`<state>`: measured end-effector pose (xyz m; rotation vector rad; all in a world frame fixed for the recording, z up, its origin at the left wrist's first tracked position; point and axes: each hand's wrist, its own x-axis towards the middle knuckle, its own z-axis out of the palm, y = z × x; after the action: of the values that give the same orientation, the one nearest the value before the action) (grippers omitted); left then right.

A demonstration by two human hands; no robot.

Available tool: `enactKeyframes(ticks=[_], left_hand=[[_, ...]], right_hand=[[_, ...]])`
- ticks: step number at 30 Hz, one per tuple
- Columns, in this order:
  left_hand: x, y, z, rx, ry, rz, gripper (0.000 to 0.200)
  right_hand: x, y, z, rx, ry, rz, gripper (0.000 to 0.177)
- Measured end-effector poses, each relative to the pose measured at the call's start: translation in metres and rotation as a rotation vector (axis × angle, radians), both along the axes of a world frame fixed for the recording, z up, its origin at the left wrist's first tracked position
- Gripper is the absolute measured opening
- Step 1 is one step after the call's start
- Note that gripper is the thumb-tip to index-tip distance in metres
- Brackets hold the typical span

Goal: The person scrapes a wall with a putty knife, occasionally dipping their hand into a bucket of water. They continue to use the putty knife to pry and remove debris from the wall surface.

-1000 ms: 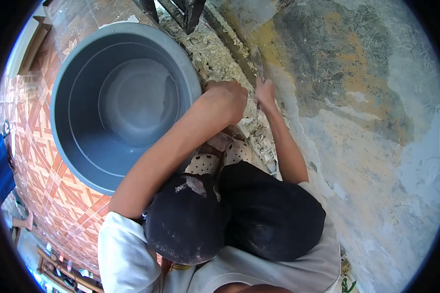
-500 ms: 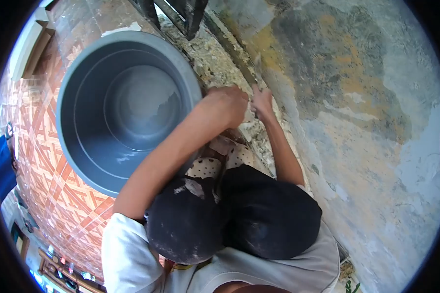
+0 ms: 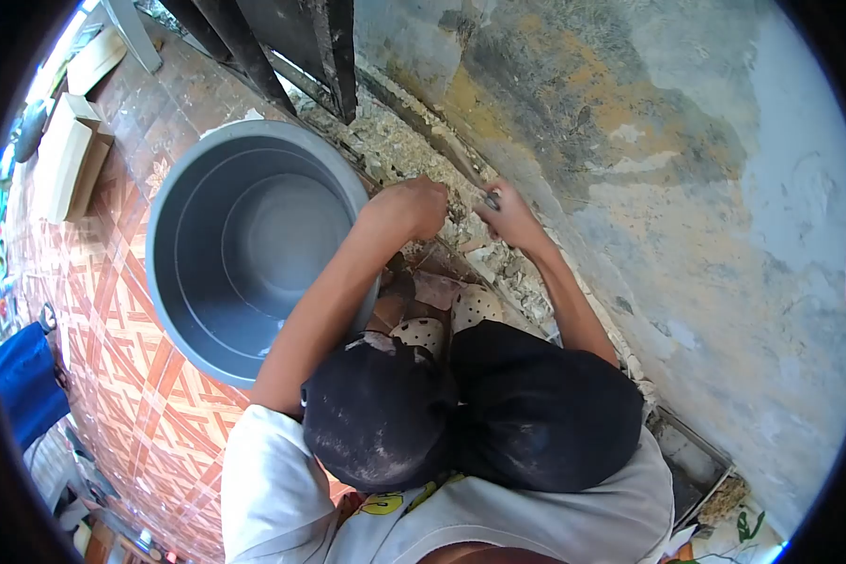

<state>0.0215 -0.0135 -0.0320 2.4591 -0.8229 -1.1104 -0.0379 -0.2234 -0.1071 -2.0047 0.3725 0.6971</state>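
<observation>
My left hand (image 3: 417, 207) is curled into a fist over the rough strip of rubble (image 3: 371, 146) at the wall's foot, just right of the basin; its fingers hide whatever is in them. Across a small gap, close to the wall, my right hand (image 3: 511, 220) is closed around a narrow hand tool (image 3: 490, 199), of which only a short greyish piece shows by the thumb. A large grey plastic basin (image 3: 164, 268) stands on the floor beside my left forearm, with a pale residue on its bottom.
The patchy, flaking wall (image 3: 649, 216) rises close on my right. Dark metal legs (image 3: 340, 66) stand beyond the basin, and a cardboard box (image 3: 73, 155) lies at far left on the patterned tile floor (image 3: 193, 414). Blue cloth (image 3: 26, 381) shows at the left edge.
My view has shifted, so the basin sits lower and further right. My hands have moved slightly apart, and the right hand has turned, with less of the tool showing.
</observation>
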Motion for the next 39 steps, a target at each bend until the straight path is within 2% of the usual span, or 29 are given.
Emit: enactKeyframes(ticks=[2, 5, 10, 14, 16, 19, 22, 25, 29, 31, 34, 37, 39], left_hand=[[0.002, -0.002, -0.012, 0.006, -0.008, -0.010, 0.036], [0.004, -0.004, -0.014, 0.009, -0.001, -0.091, 0.036], [0.002, -0.006, -0.002, 0.006, -0.054, -0.153, 0.031], [-0.001, -0.007, -0.021, -0.056, -0.089, -0.055, 0.030], [0.000, -0.004, -0.030, -0.062, -0.076, -0.117, 0.031], [-0.001, -0.004, -0.017, -0.024, -0.057, -0.121, 0.035], [-0.003, -0.005, 0.003, -0.013, -0.044, -0.065, 0.029], [0.000, -0.003, -0.004, -0.046, -0.032, -0.038, 0.030], [0.001, -0.001, -0.004, -0.063, -0.007, -0.025, 0.032], [0.002, 0.000, -0.008, -0.088, -0.013, -0.048, 0.031], [0.002, 0.001, -0.015, -0.109, -0.015, -0.061, 0.031], [0.002, 0.001, -0.009, -0.092, -0.003, -0.056, 0.032], [0.001, 0.001, -0.006, -0.076, -0.007, -0.043, 0.032]], right_hand=[[-0.019, -0.012, 0.024, -0.053, 0.030, -0.082, 0.039], [-0.039, -0.041, 0.024, -0.652, -0.325, 0.158, 0.037], [-0.006, -0.056, 0.072, -0.690, -0.194, 0.328, 0.024], [0.048, -0.042, 0.121, -0.771, -0.275, 0.604, 0.012], [0.078, -0.033, 0.129, -0.747, -0.329, 0.763, 0.011], [0.114, -0.012, 0.092, -0.640, -0.249, 0.593, 0.012], [0.103, 0.005, 0.051, -0.915, -0.629, 0.668, 0.014], [0.113, 0.005, 0.035, -0.890, -0.478, 0.761, 0.016], [0.118, 0.014, 0.010, -0.810, -0.479, 0.701, 0.021], [0.116, 0.019, 0.011, -0.811, -0.546, 0.751, 0.022], [0.120, 0.037, 0.012, -0.901, -0.346, 0.743, 0.030], [0.109, 0.041, 0.025, -0.940, -0.500, 0.722, 0.034], [0.111, 0.037, 0.039, -0.923, -0.341, 0.745, 0.035]])
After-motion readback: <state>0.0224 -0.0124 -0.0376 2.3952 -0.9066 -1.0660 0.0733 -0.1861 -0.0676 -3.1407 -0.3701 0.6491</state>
